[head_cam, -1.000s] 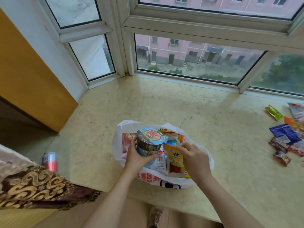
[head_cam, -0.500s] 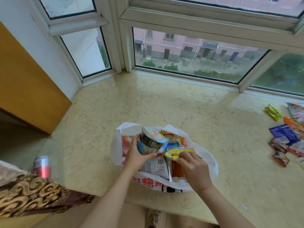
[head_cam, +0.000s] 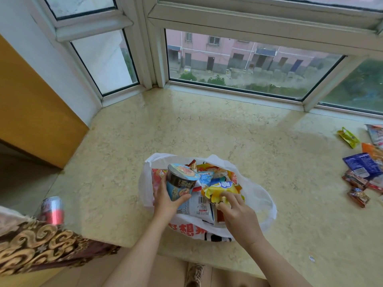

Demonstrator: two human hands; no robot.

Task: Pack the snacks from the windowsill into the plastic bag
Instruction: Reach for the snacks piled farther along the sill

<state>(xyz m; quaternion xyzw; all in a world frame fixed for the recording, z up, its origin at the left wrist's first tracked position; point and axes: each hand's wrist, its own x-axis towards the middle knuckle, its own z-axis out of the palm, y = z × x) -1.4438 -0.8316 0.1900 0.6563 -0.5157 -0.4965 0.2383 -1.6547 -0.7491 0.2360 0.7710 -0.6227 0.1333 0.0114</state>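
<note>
The left hand [head_cam: 165, 200] gripped an instant-noodle cup [head_cam: 180, 181] over the plastic bag [head_cam: 259, 200]; the right hand [head_cam: 238, 216], fingers curled, pinched a yellow snack packet [head_cam: 222, 190].

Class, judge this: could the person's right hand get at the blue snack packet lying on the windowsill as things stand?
Probably yes: the right hand must first release the yellow packet; bare windowsill lies between it and the blue snack packet.

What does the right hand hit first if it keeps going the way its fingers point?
The right hand points up and left into the plastic bag. Its fingertips already touch the yellow snack packet; further along, probably the noodle cup, though depth is unclear.
</note>
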